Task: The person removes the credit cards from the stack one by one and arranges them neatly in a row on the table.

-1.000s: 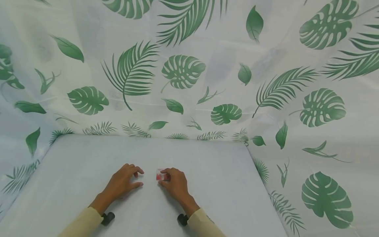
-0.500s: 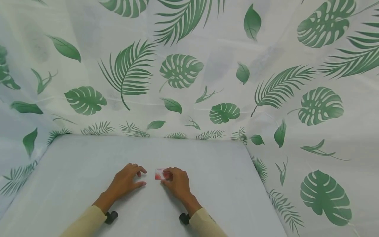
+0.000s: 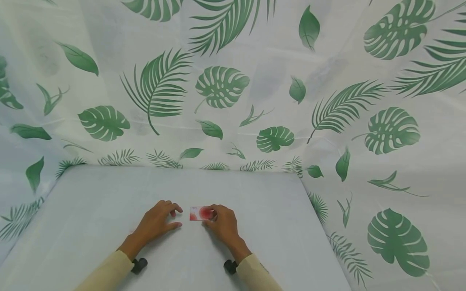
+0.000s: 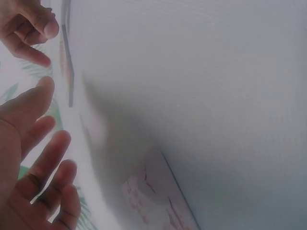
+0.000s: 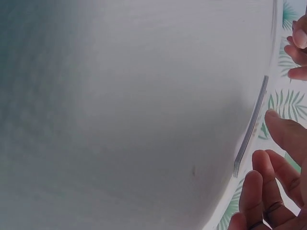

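Note:
A thin stack of cards (image 3: 199, 213), its top one white with red print, lies flat on the white table (image 3: 255, 210). Several layers show along the edge of the card stack (image 5: 251, 129) in the right wrist view. My right hand (image 3: 223, 223) is at its right end, fingertips just above that end and thumb by the near edge, with a gap between them. To the left hovers my left hand (image 3: 156, 220), thumb and fingers apart, holding nothing. Another pink-printed card (image 4: 156, 194) lies under the left hand, hidden from the head view.
A white cloth with green leaf print (image 3: 222, 121) hangs behind the table and along both sides. Each wrist wears a small black camera, such as the right wrist's camera (image 3: 230, 266). Light sleeves (image 3: 107, 270) cover the forearms.
My right hand has drawn back to the right, baring more of the top card. The left hand has shifted slightly right. The stack stays in place on the table.

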`<control>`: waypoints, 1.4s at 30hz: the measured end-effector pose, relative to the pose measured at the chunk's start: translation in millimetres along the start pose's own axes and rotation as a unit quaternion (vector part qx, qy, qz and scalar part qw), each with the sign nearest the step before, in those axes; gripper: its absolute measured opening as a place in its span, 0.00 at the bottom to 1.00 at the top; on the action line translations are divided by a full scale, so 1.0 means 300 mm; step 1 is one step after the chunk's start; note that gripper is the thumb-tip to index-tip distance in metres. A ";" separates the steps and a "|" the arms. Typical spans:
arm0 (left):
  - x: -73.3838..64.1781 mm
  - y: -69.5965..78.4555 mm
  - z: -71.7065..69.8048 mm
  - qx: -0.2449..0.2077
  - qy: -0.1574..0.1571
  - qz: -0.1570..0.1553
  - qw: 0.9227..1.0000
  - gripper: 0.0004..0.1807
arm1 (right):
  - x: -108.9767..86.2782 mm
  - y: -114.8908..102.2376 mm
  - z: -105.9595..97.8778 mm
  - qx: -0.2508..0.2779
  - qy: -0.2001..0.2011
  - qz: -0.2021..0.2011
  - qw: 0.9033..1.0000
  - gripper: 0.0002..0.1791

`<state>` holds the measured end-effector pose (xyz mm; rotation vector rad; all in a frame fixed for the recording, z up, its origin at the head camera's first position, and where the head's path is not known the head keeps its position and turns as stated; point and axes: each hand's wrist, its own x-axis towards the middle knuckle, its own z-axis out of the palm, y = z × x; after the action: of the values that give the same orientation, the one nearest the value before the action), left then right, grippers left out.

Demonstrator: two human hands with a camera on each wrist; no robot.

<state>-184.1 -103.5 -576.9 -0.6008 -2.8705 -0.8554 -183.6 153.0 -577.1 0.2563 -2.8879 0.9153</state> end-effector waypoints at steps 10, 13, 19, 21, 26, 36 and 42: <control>0.002 0.008 0.007 -0.002 -0.004 -0.005 1.000 0.21 | 0.002 0.022 -0.007 -0.011 0.002 0.016 1.000 0.22; 0.006 0.010 0.009 -0.006 -0.006 -0.007 1.000 0.21 | 0.004 0.024 -0.009 -0.012 -0.002 0.022 1.000 0.22; 0.027 0.019 0.016 -0.005 -0.015 -0.006 1.000 0.22 | 0.009 0.030 -0.015 -0.016 -0.005 0.023 1.000 0.22; 0.037 0.020 0.023 -0.003 -0.016 -0.002 1.000 0.22 | 0.009 0.032 -0.019 -0.016 -0.006 0.020 1.000 0.22; 0.060 0.020 0.042 0.000 -0.017 0.002 1.000 0.22 | 0.012 0.039 -0.030 -0.017 -0.009 0.015 1.000 0.23; 0.083 0.032 0.057 0.001 -0.021 -0.005 1.000 0.26 | 0.025 0.032 -0.062 -0.006 -0.034 0.044 0.998 0.24; 0.099 0.038 0.067 -0.006 -0.026 -0.002 1.000 0.29 | 0.039 0.033 -0.064 -0.022 -0.055 0.057 0.997 0.26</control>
<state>-206.4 -73.6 -582.3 -0.6296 -2.9160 -0.8722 -196.2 170.6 -565.5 0.1441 -3.0473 0.8803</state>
